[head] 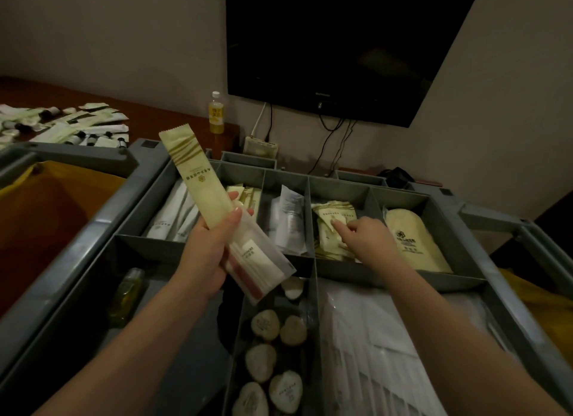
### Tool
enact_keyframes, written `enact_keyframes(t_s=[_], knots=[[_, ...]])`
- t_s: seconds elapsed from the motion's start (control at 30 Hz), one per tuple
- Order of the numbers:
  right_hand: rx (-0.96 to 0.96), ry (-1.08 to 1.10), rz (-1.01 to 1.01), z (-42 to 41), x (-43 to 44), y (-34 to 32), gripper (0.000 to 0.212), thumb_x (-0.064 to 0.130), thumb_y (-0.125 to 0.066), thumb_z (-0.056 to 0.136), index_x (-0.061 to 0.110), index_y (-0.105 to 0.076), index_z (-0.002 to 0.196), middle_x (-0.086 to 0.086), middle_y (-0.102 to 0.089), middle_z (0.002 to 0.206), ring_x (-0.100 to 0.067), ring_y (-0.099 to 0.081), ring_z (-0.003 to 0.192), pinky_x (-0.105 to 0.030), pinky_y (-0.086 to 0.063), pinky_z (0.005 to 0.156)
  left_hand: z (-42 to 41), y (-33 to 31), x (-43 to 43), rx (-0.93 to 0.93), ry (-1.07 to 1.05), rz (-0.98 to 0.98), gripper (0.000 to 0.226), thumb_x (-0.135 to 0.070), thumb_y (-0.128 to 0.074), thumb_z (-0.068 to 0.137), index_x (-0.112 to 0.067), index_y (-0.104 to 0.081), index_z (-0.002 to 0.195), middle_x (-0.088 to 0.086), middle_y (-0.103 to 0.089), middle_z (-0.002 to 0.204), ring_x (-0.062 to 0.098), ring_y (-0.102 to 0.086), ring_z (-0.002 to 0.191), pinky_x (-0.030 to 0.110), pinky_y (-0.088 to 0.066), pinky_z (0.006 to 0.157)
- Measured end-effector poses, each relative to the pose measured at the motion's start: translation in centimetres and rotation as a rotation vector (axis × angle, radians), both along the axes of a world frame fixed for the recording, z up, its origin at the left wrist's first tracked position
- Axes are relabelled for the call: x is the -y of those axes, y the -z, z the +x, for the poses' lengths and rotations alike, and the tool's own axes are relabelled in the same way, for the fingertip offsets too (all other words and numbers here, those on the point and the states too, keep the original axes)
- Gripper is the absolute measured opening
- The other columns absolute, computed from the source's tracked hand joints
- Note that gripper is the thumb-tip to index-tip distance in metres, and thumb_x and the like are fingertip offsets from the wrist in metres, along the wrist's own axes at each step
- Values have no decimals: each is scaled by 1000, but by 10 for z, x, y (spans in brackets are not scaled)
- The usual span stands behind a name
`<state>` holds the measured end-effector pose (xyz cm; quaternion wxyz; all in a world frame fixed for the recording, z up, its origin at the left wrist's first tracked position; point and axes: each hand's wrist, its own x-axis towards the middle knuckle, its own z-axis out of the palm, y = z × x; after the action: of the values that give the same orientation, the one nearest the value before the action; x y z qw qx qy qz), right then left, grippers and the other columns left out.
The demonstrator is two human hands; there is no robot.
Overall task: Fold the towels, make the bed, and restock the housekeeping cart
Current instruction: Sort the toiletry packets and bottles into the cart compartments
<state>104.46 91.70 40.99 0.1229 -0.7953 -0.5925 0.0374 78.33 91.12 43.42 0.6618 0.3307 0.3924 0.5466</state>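
The grey housekeeping cart tray (313, 262) fills the middle of the view, split into compartments of wrapped amenities. My left hand (208, 251) grips a long cream sachet (198, 180) together with a frosted white packet (263, 267), held above the tray. My right hand (366, 237) reaches into a back compartment, its fingers curled on the small cream packets (333, 226) stacked there. Round wrapped soaps (273, 356) lie in a narrow front compartment.
More loose sachets and small tubes (68, 124) lie scattered on the brown desk at the far left. A yellow drink bottle (216, 112) stands by the wall under a dark television (338, 43). Yellow bags (46, 205) hang at both cart ends. A small bottle (127, 294) lies in the front left compartment.
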Motion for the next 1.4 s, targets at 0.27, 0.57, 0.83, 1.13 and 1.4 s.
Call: enact_keyframes(t_s=[0.27,0.57,0.83,1.13,1.4], knots=[[-164,-2,-104,-9,-7,2,23,26,-48,96,17,-68,104,-5,-66,101,-19,-61,87,-35,-52,80,0,-1,1,-7,6,-11,24,-19,-55,92,-31,-59,112,7,-65,112,21,-62,99,32,-51,66],[-865,-390,-126,-107,32,-50,31,35,-62,88,32,-51,116,6,-63,101,-10,-63,90,-20,-52,67,-1,1,0,-19,-6,-13,29,-16,-56,91,-30,-58,116,8,-60,116,25,-60,104,37,-53,71],[-853,-255,-59,-90,25,-37,7,17,-63,89,13,-60,94,-8,-68,99,-20,-66,90,-34,-57,78,-5,1,-4,29,-6,-44,19,-33,-45,97,-25,-61,104,6,-63,108,24,-63,95,41,-57,69],[-488,-73,53,-74,-40,-13,65,22,-59,92,16,-25,147,-10,-38,143,-28,-46,124,-37,-40,101,-5,7,-7,-95,-36,-6,19,-32,-48,96,-25,-60,109,5,-63,104,20,-63,91,31,-55,54],[73,-279,-267,-91,-50,3,30,33,-37,96,26,-61,113,-6,-57,123,-29,-50,116,-48,-25,104,-4,3,-4,-120,-32,36,16,-26,-49,96,-25,-61,106,4,-62,101,18,-62,89,31,-56,54]])
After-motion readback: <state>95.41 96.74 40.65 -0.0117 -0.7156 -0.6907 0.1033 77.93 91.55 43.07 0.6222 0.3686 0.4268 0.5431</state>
